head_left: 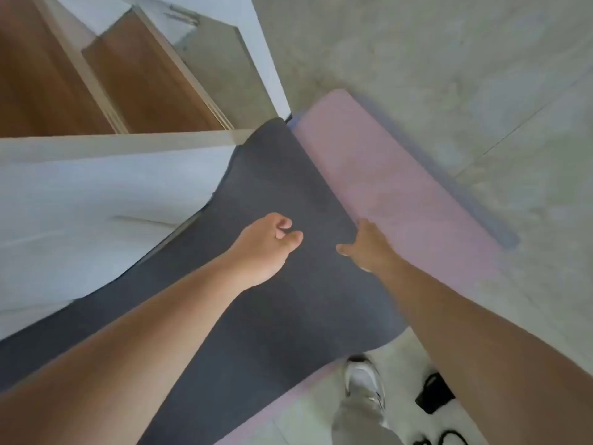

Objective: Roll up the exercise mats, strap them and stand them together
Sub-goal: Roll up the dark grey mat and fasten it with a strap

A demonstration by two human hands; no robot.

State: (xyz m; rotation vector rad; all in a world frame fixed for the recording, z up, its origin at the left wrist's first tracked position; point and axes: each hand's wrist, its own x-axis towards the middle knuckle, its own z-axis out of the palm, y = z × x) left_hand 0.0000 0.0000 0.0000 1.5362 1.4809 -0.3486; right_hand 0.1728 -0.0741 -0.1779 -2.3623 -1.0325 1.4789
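Note:
A dark grey mat (276,194) lies unrolled on the floor, its left side riding up against a white cabinet. It overlaps a pink mat (394,187), and a blue mat edge (481,203) shows under the pink one's far side. My left hand (266,245) hovers over the grey mat with its fingers curled, holding nothing. My right hand (369,245) is at the grey mat's right edge where it meets the pink mat. Its thumb lies on the grey surface and its fingers seem to hook that edge.
A white cabinet (96,194) and wooden shelving (134,75) stand close on the left. Pale tiled floor (449,75) spreads to the right. My shoe (364,380) is at the bottom, with black straps (434,393) on the floor beside it.

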